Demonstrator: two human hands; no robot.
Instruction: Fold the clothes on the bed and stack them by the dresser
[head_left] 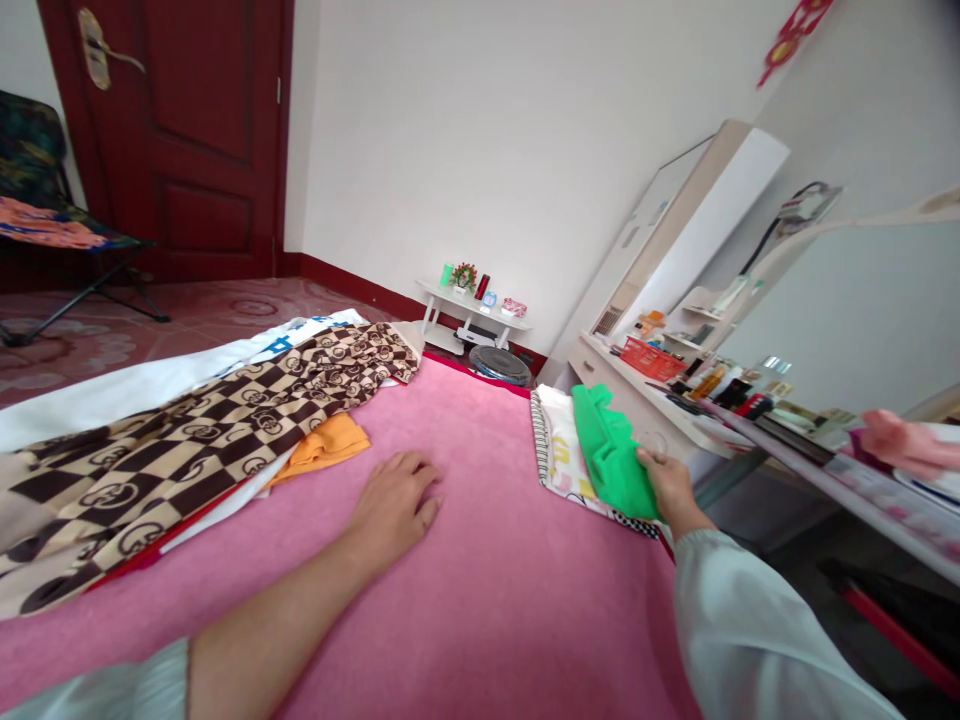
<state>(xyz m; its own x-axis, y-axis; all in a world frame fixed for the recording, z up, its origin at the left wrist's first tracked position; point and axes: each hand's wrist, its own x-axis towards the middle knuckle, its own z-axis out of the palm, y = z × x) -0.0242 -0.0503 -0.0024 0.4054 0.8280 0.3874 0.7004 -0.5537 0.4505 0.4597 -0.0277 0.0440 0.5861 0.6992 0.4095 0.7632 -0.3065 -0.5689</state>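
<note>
My left hand [396, 503] rests on the pink bedspread [480, 560], its fingers slightly curled and apart, holding nothing. At the right edge of the bed, my right hand [665, 485] pinches the side of a green folded cloth [611, 450]. Under and beside the green cloth lies a white folded garment [560, 440] with a striped edge and yellow print. To the left, a brown and beige checkered garment [255, 410] is spread over white and red clothes. An orange cloth [326, 447] sticks out from beneath that pile, near my left hand.
A dressing table [645, 385] with a red basket [651, 358], bottles and a mirror runs along the right. A low white shelf [476, 303] stands beyond the bed, with a round dark device [500, 364] beside it. A folding chair [67, 215] is at the far left.
</note>
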